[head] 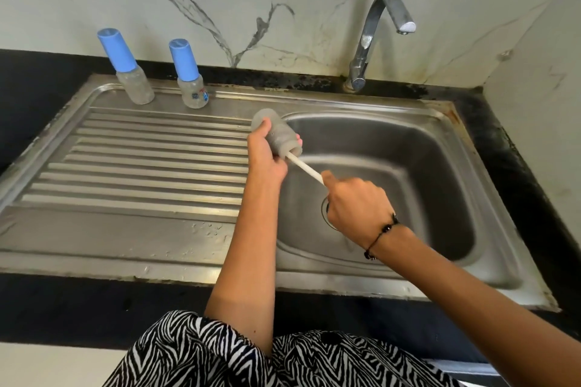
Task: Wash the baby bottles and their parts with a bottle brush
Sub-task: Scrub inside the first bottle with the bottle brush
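My left hand (265, 155) grips an uncapped clear baby bottle (278, 135), held on its side over the left rim of the sink basin (408, 166). The white handle of a bottle brush (306, 169) runs out of the bottle's mouth, and the brush head is hidden inside. My right hand (355, 204) grips the lower end of that handle above the basin. Two more baby bottles with blue caps stand upright at the back of the drainboard, one (125, 67) further left and one (190, 75) nearer the basin.
A chrome tap (374, 34) rises behind the basin with no water running from it. The ribbed steel drainboard (141, 166) lies to the left, with water drops near its front. Black counter (31, 88) surrounds the sink, and a marble wall stands behind and to the right.
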The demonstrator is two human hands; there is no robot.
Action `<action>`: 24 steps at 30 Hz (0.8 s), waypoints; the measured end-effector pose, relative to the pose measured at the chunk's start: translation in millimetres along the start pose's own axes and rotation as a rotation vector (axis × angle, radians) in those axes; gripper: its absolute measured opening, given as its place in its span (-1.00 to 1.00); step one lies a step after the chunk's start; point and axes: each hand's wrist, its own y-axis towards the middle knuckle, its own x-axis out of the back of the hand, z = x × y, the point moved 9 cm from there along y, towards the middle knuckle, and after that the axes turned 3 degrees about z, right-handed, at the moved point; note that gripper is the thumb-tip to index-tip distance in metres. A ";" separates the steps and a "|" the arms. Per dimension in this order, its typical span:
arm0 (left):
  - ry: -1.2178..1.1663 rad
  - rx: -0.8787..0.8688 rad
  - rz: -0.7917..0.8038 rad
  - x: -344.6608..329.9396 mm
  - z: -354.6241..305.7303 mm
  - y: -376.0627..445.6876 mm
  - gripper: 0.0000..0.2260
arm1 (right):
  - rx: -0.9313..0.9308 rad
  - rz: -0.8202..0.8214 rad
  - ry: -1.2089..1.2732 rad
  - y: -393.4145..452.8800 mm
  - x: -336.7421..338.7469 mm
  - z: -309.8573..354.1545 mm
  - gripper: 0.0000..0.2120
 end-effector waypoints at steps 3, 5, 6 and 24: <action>-0.049 0.021 0.081 -13.4 7.6 -2.9 -0.76 | -0.053 0.020 0.076 13.5 1.6 -3.8 -0.68; -0.081 0.008 0.103 -13.2 4.9 -2.3 -0.77 | -0.064 0.013 0.095 21.4 6.4 -4.7 -0.70; -0.089 -0.002 0.108 -11.7 2.9 -1.7 -0.77 | -0.060 0.006 0.090 25.1 9.4 -3.1 -0.72; -0.201 -0.097 -0.003 10.3 -6.9 -0.2 -0.75 | 0.032 0.006 0.020 -0.9 10.6 -12.9 -0.77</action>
